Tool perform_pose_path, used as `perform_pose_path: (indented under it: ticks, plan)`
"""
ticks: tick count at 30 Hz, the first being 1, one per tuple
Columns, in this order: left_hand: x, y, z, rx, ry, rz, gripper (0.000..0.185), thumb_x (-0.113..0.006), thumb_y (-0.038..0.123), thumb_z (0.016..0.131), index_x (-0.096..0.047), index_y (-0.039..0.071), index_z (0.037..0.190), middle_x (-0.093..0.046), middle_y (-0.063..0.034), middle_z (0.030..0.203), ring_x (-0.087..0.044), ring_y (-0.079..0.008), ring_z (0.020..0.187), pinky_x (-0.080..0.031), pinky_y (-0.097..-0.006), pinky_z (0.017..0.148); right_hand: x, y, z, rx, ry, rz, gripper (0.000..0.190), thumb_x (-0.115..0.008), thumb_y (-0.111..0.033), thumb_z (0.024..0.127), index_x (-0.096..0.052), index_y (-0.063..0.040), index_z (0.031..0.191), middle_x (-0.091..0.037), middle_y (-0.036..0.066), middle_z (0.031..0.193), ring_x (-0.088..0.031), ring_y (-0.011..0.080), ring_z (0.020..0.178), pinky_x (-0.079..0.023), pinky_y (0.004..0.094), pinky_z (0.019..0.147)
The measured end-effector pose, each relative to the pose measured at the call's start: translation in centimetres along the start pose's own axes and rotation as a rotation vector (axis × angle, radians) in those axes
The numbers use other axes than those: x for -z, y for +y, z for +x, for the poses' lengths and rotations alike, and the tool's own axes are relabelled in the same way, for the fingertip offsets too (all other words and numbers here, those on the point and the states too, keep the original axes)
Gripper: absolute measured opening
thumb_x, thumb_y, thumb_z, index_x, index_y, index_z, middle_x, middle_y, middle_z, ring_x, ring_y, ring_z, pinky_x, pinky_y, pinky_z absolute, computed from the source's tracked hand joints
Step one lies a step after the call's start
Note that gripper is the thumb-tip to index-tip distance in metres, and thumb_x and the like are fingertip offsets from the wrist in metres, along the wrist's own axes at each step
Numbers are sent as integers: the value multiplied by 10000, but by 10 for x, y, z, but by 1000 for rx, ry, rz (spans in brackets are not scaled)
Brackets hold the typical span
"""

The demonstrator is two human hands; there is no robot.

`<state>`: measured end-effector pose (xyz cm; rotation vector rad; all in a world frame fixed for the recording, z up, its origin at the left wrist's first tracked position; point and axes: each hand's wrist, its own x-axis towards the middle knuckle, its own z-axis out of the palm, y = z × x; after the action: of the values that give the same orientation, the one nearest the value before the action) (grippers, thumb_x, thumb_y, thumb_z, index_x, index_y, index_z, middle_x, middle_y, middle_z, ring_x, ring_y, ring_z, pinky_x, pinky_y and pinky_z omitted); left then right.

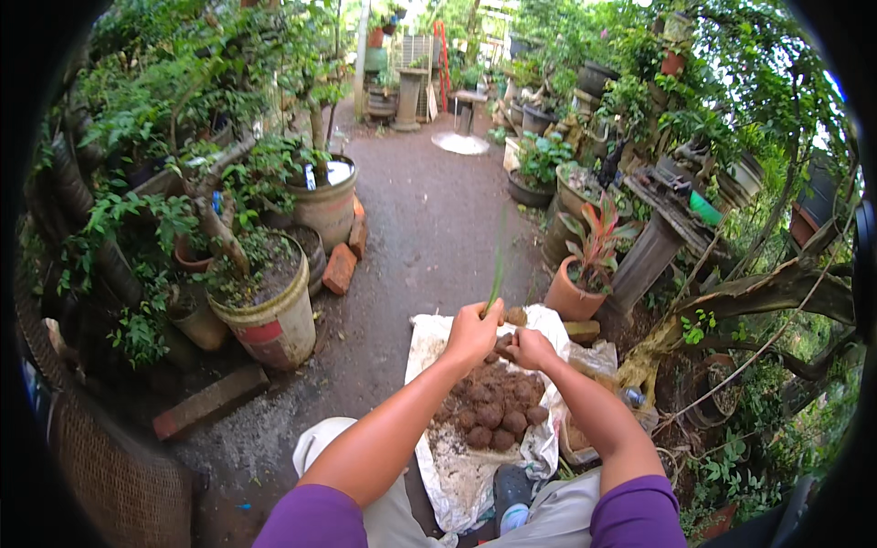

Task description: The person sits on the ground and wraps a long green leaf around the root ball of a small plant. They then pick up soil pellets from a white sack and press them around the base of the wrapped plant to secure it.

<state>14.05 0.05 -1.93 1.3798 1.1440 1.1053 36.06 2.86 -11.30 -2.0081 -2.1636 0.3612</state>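
My left hand (473, 333) is closed around the base of a long, narrow green leaf (496, 281), which points up and away from me. Close beside it, the fingers of my right hand (533, 349) are curled on a small dark brown lump (503, 345) between the two hands. Whether the leaf grows out of the lump is hidden by my fingers. Below my hands, several round brown balls (489, 415), apparently of soil or fibre, lie heaped with loose brown material. They rest on a white woven sack (438, 486) spread on the ground.
A clear plastic bag (595, 359) stands right of the sack. Terracotta pot (574, 296) with a reddish plant is beyond. At left are a large planted bucket (277, 335), a brick (339, 268) and a long block (211, 402). A dark clog (512, 488) touches the sack.
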Motion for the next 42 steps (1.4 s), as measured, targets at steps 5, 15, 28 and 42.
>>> perform_pose_path:
  ticks: [5,15,28,42]
  plan:
    - [11,-28,20,-117,257,344,451,-585,399,1005,-641,-25,859,-678,-243,928,-646,-428,933,-484,-507,871,49,-58,-22,92,210,494,313,-749,-177,911,-462,-58,951,-586,59,791,-610,159,681,-487,325,641]
    - [14,-9,-14,-32,-244,-183,301,-718,224,978,-461,68,975,-616,-57,931,-669,-148,815,-625,-305,755,68,-92,-75,-129,156,1177,317,-640,-278,1022,-522,-37,1189,-648,42,889,-610,110,649,-475,273,543]
    - [24,-6,-9,-113,-394,-111,201,-665,92,993,-464,92,992,-564,13,829,-591,-98,783,-502,-289,688,81,-93,-84,-12,19,989,579,-667,-535,956,-636,21,1116,-665,51,816,-634,120,718,-498,301,629]
    - [17,-2,-14,145,-273,-225,161,-627,257,1022,-546,128,970,-605,4,836,-595,-96,736,-496,-287,640,60,-100,-71,197,446,684,612,-584,-533,992,-681,71,1012,-658,85,740,-633,156,695,-503,345,657]
